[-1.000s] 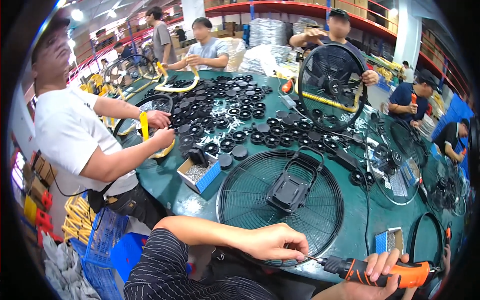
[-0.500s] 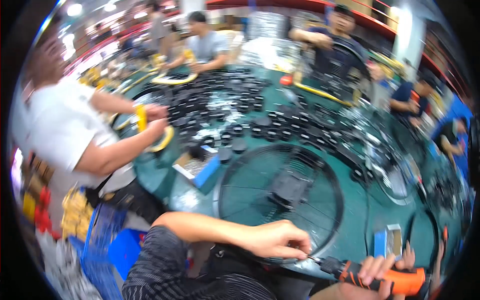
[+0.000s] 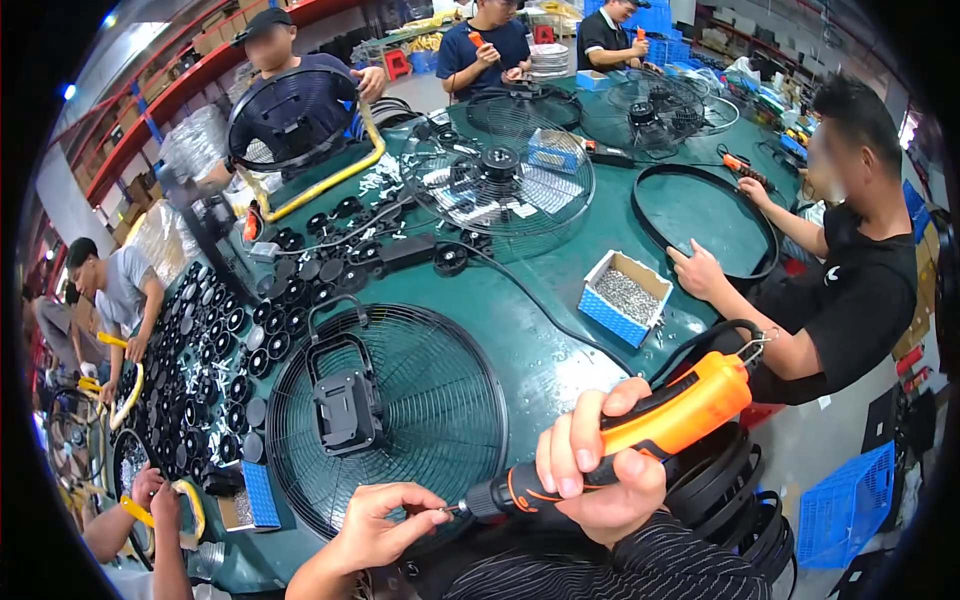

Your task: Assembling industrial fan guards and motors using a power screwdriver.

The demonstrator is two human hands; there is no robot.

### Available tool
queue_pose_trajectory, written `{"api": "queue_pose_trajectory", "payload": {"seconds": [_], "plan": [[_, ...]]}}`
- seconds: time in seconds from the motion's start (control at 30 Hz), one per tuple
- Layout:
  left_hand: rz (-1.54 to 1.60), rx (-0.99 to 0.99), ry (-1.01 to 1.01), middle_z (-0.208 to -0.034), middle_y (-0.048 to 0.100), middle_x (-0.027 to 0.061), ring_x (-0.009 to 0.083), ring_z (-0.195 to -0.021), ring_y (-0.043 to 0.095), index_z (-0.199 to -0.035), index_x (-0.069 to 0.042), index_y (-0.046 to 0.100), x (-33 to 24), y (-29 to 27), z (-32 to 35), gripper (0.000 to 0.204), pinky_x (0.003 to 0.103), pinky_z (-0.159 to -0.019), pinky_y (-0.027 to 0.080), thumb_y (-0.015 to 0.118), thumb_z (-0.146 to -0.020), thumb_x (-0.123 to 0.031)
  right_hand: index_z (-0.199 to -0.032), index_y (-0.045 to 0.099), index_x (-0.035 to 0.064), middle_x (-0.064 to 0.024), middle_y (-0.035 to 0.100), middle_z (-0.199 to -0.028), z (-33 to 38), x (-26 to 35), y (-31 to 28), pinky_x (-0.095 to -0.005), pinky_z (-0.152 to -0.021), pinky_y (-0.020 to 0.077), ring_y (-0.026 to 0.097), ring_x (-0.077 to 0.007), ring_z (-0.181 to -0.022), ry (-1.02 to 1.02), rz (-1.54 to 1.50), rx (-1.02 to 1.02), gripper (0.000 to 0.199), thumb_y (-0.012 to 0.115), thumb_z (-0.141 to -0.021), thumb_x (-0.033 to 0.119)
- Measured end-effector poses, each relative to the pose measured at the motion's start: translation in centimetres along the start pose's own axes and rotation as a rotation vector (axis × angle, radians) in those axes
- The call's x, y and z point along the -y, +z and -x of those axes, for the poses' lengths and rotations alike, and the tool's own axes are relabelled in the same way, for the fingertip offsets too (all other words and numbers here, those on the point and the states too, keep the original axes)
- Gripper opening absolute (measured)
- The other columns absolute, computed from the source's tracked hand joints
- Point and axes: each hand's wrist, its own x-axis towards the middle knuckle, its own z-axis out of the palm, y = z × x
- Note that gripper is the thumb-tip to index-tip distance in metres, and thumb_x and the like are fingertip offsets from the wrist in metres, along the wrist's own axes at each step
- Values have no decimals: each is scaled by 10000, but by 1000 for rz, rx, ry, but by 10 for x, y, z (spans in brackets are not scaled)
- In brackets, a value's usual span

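Note:
My right hand [image 3: 600, 455] is wrapped round an orange and black electric screwdriver [image 3: 690, 400], whose nose slants down to the left. At its bit, the thumb and forefinger of my left hand [image 3: 390, 520] are pinched together; whatever small piece they hold there is too small to make out. Just beyond my left hand lies a round black fan guard [image 3: 460, 400] of wire, flat on the green table [image 3: 540, 345]. On the guard sits a black motor housing [image 3: 348, 412] with a bracket. The near rim of the guard is partly hidden by my left hand.
Blue boxes of small metal parts stand right [image 3: 625, 292] and left [image 3: 262, 495] of the guard. Black round caps [image 3: 215, 350] crowd the left. A cable [image 3: 540, 300] crosses the table. Black rings [image 3: 735, 480] are stacked below right. A co-worker [image 3: 850, 250] handles a black hoop [image 3: 640, 215].
The view has swung to the right, so the guard appears further left. The screwdriver shows higher and more fully, tilted upward at its rear; its bit remains at my left fingertips.

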Motion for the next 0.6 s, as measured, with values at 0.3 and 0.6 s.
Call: {"api": "queue_pose_trajectory", "payload": {"seconds": [0.3, 0.6], "plan": [[39, -56, -15, -827, 738, 102, 114, -672, 689, -914, 29, 704, -2, 6, 0, 71, 234, -607, 533, 721, -868, -21, -1229, 452, 68, -103, 517, -812, 2, 1, -4, -371, -595, 480, 561, -218, -581, -29, -27, 19, 394, 603, -888, 192], [150, -45, -23, -857, 746, 119, 119, -700, 690, -930, 42, 700, -2, 11, -2, 107, 240, -633, 537, 726, -844, -16, -1227, 456, 72, -97, 516, -811, 2, 5, -11, -366, -593, 476, 555, -207, -578, -33, -5, -16, 397, 609, -889, 213]]}}
